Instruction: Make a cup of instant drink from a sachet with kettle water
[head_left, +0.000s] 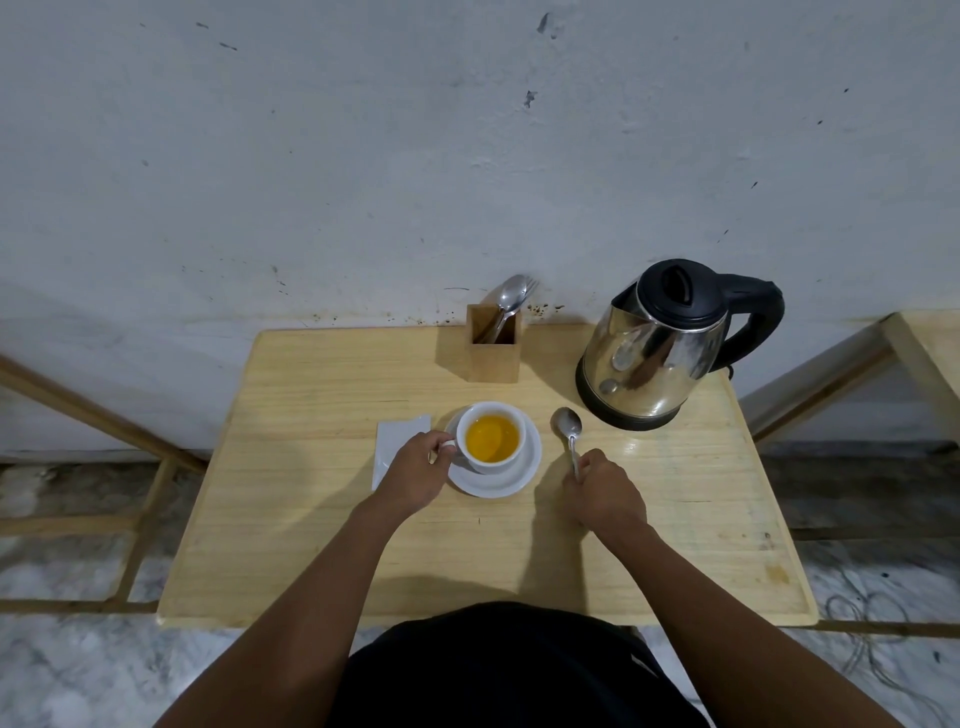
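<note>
A white cup (492, 415) holding orange-yellow liquid stands on a white saucer (511, 480) in the middle of the wooden table (311, 519). My left hand (415, 473) pinches the cup's handle on its left side. My right hand (602, 493) grips the stem of a metal spoon (567, 423), whose bowl lies on the table to the right of the saucer. A steel kettle (660, 348) with a black lid and handle stands at the back right. A white paper piece (395, 441), possibly the sachet, lies left of the saucer, partly under my left hand.
A wooden cutlery holder (493, 358) with a spoon and fork stands at the back centre against the white wall. Wooden frames flank the table on both sides. A cable (872, 623) lies on the marble floor at the right.
</note>
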